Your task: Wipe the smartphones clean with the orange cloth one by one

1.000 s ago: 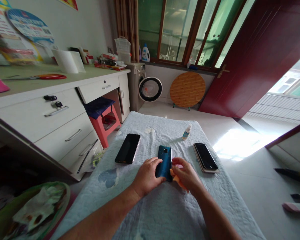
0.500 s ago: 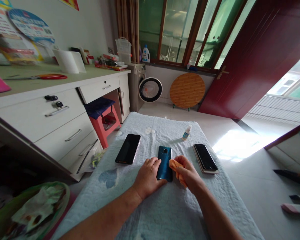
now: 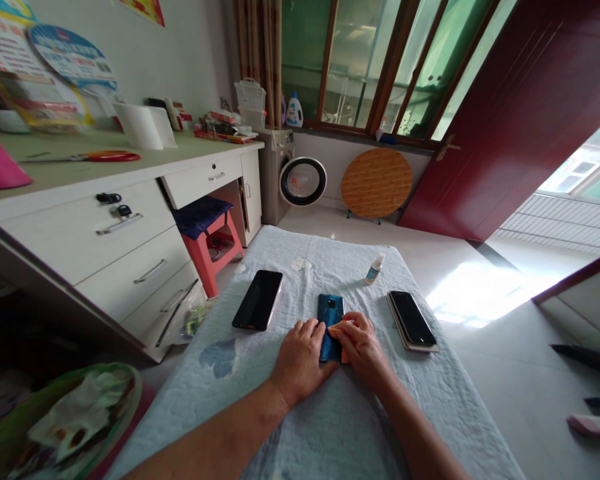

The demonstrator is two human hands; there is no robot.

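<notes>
A blue smartphone [image 3: 331, 308] lies back up on the cloth-covered table, its square camera block at the far end. My left hand [image 3: 300, 357] grips it, fingers along the left edge and thumb at the near end. Bunched in the closed fingers of my right hand [image 3: 363, 347] is an orange cloth [image 3: 336, 328], pressed on the right part of the phone's back. A black-screened phone [image 3: 259, 300] lies to the left. On the right, another dark phone [image 3: 413, 317] rests on a pale case or second flat item. Behind them stands a small spray bottle [image 3: 375, 269].
A light blue quilted cover [image 3: 220, 413] drapes the table. At left are a white desk [image 3: 130, 253], a red stool [image 3: 207, 263] and a bin [image 3: 137, 383]. A washing machine [image 3: 276, 180] with its door open and a round wooden tabletop [image 3: 377, 183] stand beyond.
My right hand has moved left with the orange cloth, from beside the phone's right edge onto its back. My left hand keeps its hold. The view has shifted slightly.
</notes>
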